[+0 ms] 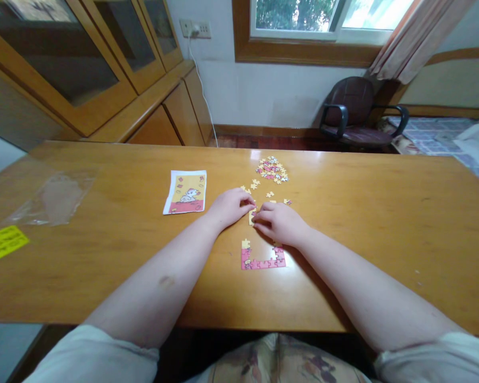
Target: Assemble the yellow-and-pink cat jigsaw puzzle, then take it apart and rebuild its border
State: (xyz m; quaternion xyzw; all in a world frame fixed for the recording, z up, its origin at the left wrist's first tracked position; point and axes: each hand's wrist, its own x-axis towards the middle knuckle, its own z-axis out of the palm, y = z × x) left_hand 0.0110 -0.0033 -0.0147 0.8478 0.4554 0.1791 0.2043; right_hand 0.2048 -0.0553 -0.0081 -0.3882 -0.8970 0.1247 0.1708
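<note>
My left hand point(233, 206) rests on the table with its fingers bent at the top of a short yellow strip of puzzle pieces point(252, 217). Against the strip's right side is my right hand point(281, 222), its thumb and fingers drawn together on the pieces. Nearer to me lies a joined U-shaped puzzle border point(263, 264), mostly pink with a yellow piece at its upper left; my right hand hides some of the area above it. Loose yellow pieces point(255, 184) are scattered beyond my hands, and a heap of mixed pieces point(272, 169) sits farther back.
A picture card point(187, 192) showing a white animal lies left of my hands. Farther left are a clear plastic bag point(59, 198) and a yellow label point(3, 243) on the wooden table point(375, 213). An office chair point(353, 111) stands beyond the table's far edge.
</note>
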